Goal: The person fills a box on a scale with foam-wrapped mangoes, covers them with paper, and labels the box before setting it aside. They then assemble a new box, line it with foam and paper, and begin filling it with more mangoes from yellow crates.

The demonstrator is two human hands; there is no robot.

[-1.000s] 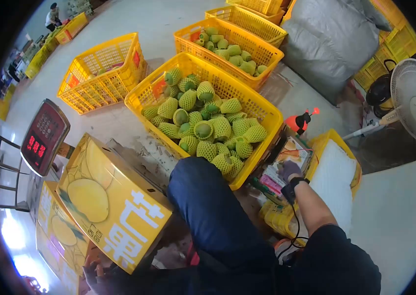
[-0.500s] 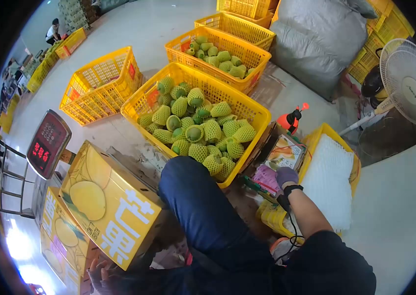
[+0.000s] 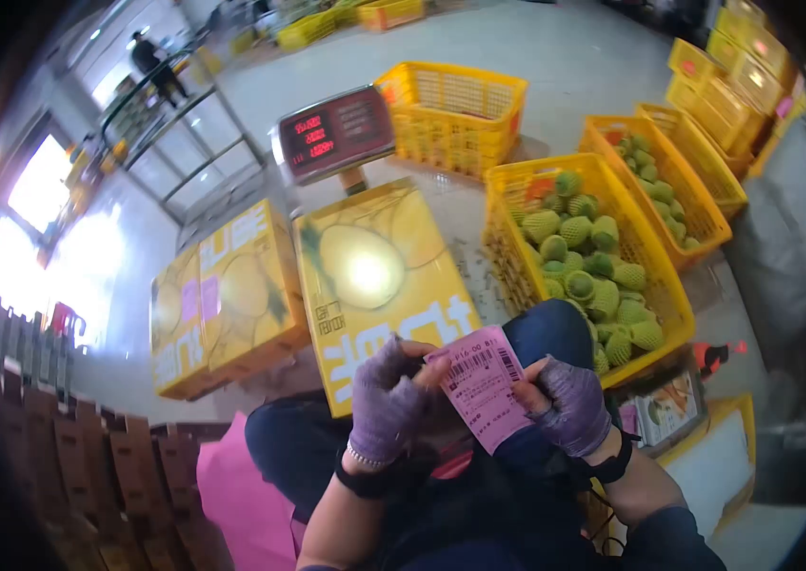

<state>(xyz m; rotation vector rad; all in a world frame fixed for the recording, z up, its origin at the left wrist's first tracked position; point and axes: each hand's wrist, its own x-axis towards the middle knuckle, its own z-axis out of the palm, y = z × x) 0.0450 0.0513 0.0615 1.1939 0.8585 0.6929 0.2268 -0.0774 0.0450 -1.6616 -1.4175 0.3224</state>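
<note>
My left hand and my right hand, both in purple fingerless gloves, hold a pink printed label above my lap. The left fingers pinch its upper left edge, and the right thumb and fingers grip its right edge. Black barcodes and small lines of print cover the label's face. Just beyond my left hand lies a yellow carton with a large fruit picture and white characters. A scale display with red digits rises behind this carton.
More yellow cartons sit at left. At right, a yellow crate holds green fruits in foam nets, with another fruit crate behind. Dark brown stacked pieces and a pink sheet lie at lower left. A person stands far off.
My view has swung left. My right hand has come from the pink labels at the right to my lap, and my left has risen from beside the cartons. Both now hold a pink label.
</note>
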